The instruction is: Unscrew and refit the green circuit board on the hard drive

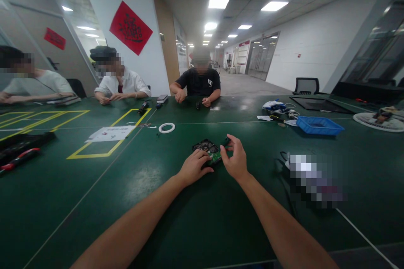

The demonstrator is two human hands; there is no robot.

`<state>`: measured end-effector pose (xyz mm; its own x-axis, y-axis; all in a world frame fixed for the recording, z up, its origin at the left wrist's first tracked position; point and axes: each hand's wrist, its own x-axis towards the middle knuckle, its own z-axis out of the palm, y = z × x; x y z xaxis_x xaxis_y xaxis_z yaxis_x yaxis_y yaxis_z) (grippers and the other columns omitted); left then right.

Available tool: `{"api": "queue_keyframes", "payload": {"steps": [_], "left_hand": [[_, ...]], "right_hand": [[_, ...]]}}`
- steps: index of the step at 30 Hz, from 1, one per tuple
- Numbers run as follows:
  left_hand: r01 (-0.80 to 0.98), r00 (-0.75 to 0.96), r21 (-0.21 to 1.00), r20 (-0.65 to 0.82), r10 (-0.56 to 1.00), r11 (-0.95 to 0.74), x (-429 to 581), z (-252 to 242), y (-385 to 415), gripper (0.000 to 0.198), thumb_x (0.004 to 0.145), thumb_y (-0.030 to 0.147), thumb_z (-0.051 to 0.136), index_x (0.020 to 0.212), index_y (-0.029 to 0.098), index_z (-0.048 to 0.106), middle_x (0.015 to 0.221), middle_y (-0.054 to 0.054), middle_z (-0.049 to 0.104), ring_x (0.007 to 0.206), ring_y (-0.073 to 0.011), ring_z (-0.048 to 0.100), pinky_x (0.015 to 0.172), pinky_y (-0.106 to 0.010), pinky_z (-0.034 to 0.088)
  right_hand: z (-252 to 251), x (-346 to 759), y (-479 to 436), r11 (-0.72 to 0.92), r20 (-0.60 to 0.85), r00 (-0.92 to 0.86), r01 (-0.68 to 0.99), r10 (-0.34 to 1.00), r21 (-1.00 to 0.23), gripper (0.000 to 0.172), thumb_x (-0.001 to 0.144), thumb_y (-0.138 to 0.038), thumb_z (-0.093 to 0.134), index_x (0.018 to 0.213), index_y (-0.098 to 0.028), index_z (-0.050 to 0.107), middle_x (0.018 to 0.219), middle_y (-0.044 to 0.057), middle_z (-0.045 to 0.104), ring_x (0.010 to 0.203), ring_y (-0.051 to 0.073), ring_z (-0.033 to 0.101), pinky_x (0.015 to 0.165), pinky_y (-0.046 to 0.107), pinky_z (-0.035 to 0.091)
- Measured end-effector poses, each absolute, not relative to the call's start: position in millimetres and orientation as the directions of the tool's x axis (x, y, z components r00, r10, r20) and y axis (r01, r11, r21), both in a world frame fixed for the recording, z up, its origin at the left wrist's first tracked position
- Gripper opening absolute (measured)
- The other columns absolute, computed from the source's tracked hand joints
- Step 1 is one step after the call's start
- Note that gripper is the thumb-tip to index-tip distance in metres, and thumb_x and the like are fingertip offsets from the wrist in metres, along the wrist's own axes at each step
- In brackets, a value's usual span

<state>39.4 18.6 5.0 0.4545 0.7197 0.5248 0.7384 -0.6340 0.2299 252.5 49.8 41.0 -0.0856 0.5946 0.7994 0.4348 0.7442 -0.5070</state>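
on the green table [195,222], the left hand [196,166] held a circuit board [216,158] while the right hand [235,159] pinched a small dark piece [225,141]. a light, steady grip suited both.

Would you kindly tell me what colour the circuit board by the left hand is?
The circuit board is green, as the head view shows.

Note circuit board [216,158] on table [205,227], between left hand [195,167] and right hand [235,157], with housing part [206,145] just behind and to the left. Find ring [166,131] farther back at left; left of that, paper sheet [110,134] across taped outline [88,157]. Observe masked item [311,176] right of right hand, with tray [320,129] behind. Record one person [200,82] directly opposite, two co-workers [121,84] along far side at left.
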Motion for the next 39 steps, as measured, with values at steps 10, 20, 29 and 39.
{"api": "queue_keyframes", "payload": {"steps": [10, 20, 29, 39], "left_hand": [[0.724, 0.459, 0.25, 0.521, 0.72, -0.643, 37, 6, 17, 0.037, 0.088, 0.046, 0.07, 0.119, 0.024, 0.066, 0.116, -0.009, 0.064, 0.112, -0.0275, 0.057, 0.097, -0.045, 0.051], [0.767, 0.451, 0.22, 0.484, 0.75, -0.603, 36, 5, 17, 0.051, 0.086, 0.052, 0.07, 0.129, 0.025, 0.062, 0.122, -0.011, 0.061, 0.114, -0.0296, 0.055, 0.098, -0.047, 0.047], [0.792, 0.43, 0.205, 0.483, 0.763, -0.576, 25, 10, 22, 0.052, 0.081, 0.054, 0.075, 0.127, 0.032, 0.066, 0.135, -0.01, 0.054, 0.127, -0.0343, 0.042, 0.103, -0.055, 0.038], [0.792, 0.319, 0.339, 0.479, 0.818, -0.508, 10, -6, 38, 0.046, 0.078, 0.037, 0.081, 0.122, 0.033, 0.068, 0.155, -0.008, 0.027, 0.142, -0.0379, 0.03, 0.111, -0.061, 0.034]], "right_hand": [[41, 252, 48, 0.74, 0.766, -0.14, 0.412, 0.627, -0.531, 0.047, 0.095, -0.032, 0.058, 0.139, -0.022, 0.046, 0.124, 0.014, 0.059, 0.098, 0.023, 0.066, 0.077, 0.039, 0.064], [44, 253, 49, 0.742, 0.769, -0.157, 0.438, 0.62, -0.509, 0.043, 0.096, -0.033, 0.057, 0.137, -0.023, 0.049, 0.125, 0.014, 0.056, 0.096, 0.022, 0.065, 0.077, 0.038, 0.064], [49, 256, 46, 0.741, 0.789, -0.132, 0.461, 0.6, -0.487, 0.039, 0.096, -0.035, 0.058, 0.133, -0.025, 0.053, 0.119, 0.012, 0.059, 0.098, 0.023, 0.065, 0.081, 0.041, 0.063], [40, 251, 54, 0.762, 0.817, -0.079, 0.423, 0.571, -0.491, 0.038, 0.096, -0.032, 0.06, 0.131, -0.022, 0.05, 0.124, 0.013, 0.059, 0.11, 0.025, 0.064, 0.089, 0.042, 0.061]]}}
